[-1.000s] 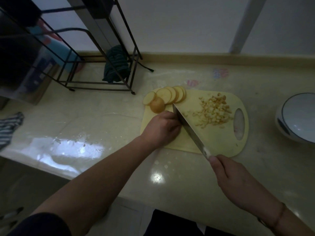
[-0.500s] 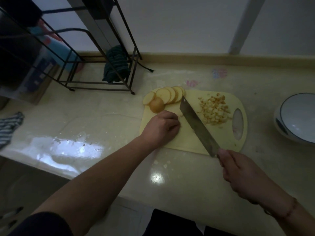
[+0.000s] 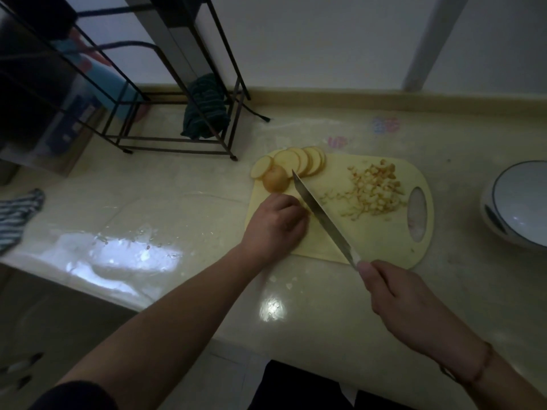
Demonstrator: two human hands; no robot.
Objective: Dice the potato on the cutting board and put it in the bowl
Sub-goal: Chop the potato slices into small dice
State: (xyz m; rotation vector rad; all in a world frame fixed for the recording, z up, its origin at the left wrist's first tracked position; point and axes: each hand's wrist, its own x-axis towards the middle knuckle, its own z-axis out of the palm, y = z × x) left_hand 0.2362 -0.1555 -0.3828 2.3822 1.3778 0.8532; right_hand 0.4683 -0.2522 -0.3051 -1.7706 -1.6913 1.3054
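A yellow cutting board (image 3: 381, 238) lies on the counter. Several potato slices (image 3: 299, 162) fan along its far left corner, with a rounded potato end piece (image 3: 276, 179) in front of them. A pile of diced potato (image 3: 371, 192) sits toward the board's right side. My left hand (image 3: 275, 224) rests on the board's left part with fingers curled over potato pieces that it mostly hides. My right hand (image 3: 399, 297) grips the handle of a knife (image 3: 321, 216), whose blade stands right beside my left fingers. A white bowl (image 3: 521, 202) stands at the far right.
A black wire rack (image 3: 165, 113) with a dark green cloth (image 3: 205, 113) stands at the back left. A striped cloth (image 3: 17, 214) lies at the left edge. Small potato scraps (image 3: 281, 281) and a wet patch (image 3: 118, 250) lie on the counter near its front edge.
The knife rose and swung right half a second ago, and now it is back down beside my left fingers. My left hand has stayed in place.
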